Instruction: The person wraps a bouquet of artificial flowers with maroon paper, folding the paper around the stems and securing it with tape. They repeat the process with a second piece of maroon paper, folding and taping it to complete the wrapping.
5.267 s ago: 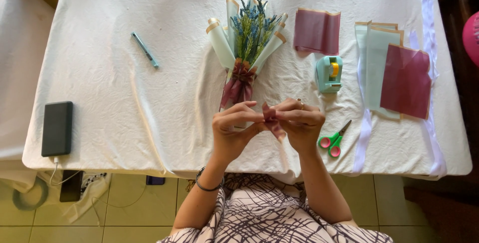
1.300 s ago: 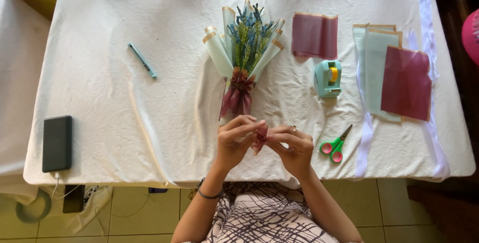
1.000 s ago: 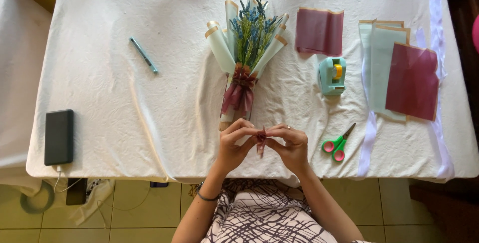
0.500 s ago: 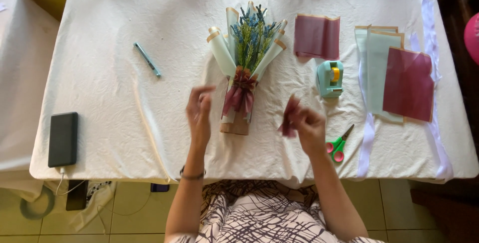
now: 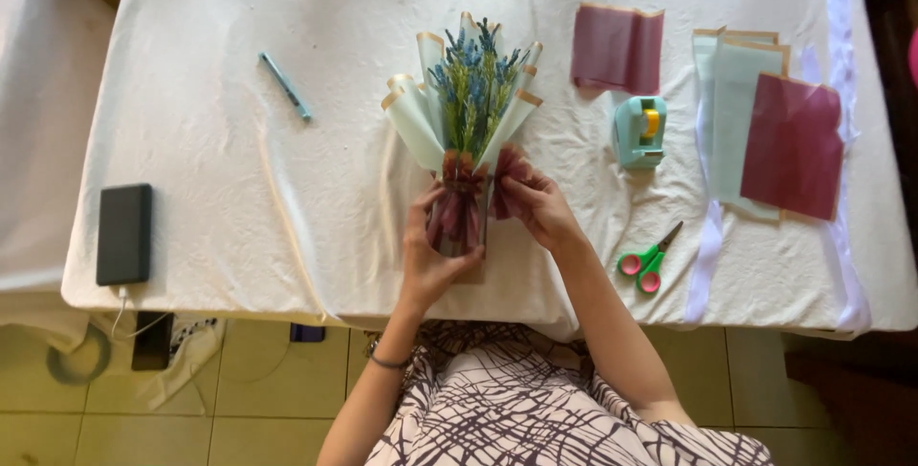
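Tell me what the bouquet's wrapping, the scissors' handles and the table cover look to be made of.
Bouquet wrapping: likely matte, pale mint paper with tan edges, rolled into stiff cones. Scissors: handles look like glossy moulded plastic, green and red; blades probably metal. Table cover: white cloth, soft and matte, judging by its wrinkles and the way it drapes over the edge.
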